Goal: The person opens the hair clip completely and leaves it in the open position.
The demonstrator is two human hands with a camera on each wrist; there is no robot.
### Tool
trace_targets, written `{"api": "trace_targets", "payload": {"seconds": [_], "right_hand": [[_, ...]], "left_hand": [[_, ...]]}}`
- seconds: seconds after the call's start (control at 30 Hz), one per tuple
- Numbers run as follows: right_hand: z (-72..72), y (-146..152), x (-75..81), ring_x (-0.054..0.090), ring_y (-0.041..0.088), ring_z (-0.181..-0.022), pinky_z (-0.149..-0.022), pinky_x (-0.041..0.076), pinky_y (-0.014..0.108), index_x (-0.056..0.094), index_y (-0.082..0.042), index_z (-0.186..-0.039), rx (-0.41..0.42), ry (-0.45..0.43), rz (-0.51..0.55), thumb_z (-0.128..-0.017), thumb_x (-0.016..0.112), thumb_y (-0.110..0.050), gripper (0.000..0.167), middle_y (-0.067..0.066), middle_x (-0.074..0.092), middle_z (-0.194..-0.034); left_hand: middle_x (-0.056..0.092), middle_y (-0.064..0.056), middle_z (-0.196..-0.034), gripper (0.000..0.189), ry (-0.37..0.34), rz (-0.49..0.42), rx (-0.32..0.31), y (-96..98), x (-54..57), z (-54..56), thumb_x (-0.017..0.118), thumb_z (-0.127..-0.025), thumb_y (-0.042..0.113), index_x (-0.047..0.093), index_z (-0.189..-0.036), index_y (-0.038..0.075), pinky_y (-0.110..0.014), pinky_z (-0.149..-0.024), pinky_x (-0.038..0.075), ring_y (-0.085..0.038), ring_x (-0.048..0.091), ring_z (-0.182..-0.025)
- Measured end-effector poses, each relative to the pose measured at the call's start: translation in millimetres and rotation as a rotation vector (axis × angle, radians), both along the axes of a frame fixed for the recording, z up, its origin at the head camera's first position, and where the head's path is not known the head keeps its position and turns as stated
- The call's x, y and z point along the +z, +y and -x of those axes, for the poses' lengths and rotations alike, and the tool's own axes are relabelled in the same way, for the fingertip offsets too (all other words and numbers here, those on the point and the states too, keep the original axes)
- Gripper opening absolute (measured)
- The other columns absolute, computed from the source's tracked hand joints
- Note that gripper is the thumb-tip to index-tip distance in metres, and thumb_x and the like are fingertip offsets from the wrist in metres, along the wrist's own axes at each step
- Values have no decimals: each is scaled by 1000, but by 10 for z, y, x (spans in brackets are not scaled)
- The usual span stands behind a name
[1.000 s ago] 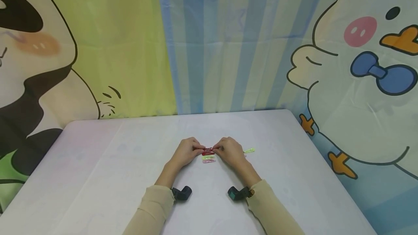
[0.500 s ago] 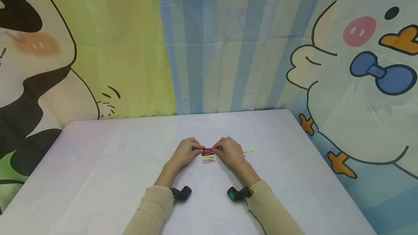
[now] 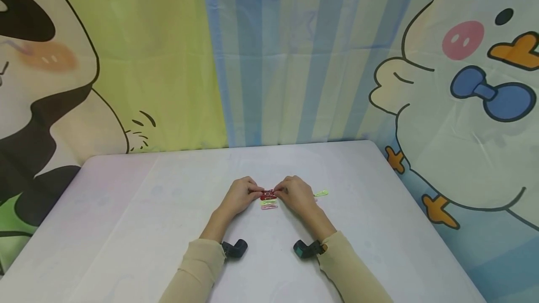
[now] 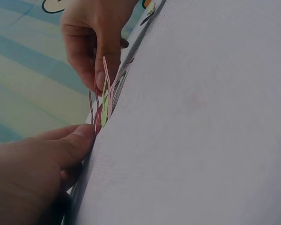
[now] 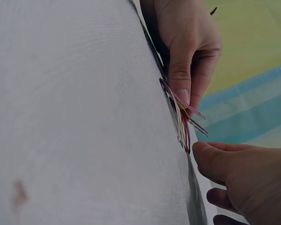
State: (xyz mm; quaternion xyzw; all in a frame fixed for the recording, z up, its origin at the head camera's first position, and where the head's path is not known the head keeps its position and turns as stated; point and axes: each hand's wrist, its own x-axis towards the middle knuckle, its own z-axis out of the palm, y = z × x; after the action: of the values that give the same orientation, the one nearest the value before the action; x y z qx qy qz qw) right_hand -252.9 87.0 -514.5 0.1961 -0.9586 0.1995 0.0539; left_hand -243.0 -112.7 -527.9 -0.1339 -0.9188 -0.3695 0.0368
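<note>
Barely shifted, both hands [image 3: 242, 194] [image 3: 295, 194] hide whether they pinch red clips [image 3: 268, 197].

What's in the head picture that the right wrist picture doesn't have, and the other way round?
Only the head view shows beige cloth sleeves and a blue cartoon bow tie. Only the right wrist view shows a blurry reddish smudge; I can't tell what it is. Both show the left hand, right hand, slim red hair clips and blue-striped cloth backdrop.

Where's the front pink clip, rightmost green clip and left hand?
Slim pink clip [image 3: 269, 207]: head view, its middle.
Slim yellow-green clip [image 3: 322, 193]: head view, visible middle.
Bare left hand [image 3: 242, 192]: head view, back near thumb.
</note>
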Motion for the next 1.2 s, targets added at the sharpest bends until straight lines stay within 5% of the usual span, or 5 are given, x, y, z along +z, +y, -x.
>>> {"api": "trace_targets", "payload": {"seconds": [0.47,0.83,1.0,1.2], "right_hand": [[-131,274,365,61,14,-90,-78,50,33,75,-21,-98,-77,-39,35,-84,72,-25,15,-6,70,-94],[-217,722,561,62,18,-84,-74,51,34,74,-11,-101,-117,-40,116,-84,73,-18,19,2,70,-92],[-224,836,570,61,16,-79,-74,52,34,74,-8,-99,-112,-79,85,-84,72,-13,16,2,70,-87],[-240,896,566,60,16,-75,-75,52,36,75,-10,-91,-157,-142,16,-82,73,-12,9,3,71,-82]], "left_hand": [[62,5,-87,17,9,-31,39,6,93,-24,72,-85,21,76,-98,12,-31,-75,48,-10,57,-81],[63,3,-90,19,251,-22,-18,353,348,-208,72,-85,20,75,-102,12,-28,-75,50,-13,57,-85],[64,2,-92,22,392,20,-30,555,345,-296,74,-83,19,74,-104,12,-22,-71,51,-12,57,-84],[65,3,-97,25,430,126,-73,778,272,-374,73,-84,23,73,-108,13,-23,-80,50,-12,59,-92]]}}
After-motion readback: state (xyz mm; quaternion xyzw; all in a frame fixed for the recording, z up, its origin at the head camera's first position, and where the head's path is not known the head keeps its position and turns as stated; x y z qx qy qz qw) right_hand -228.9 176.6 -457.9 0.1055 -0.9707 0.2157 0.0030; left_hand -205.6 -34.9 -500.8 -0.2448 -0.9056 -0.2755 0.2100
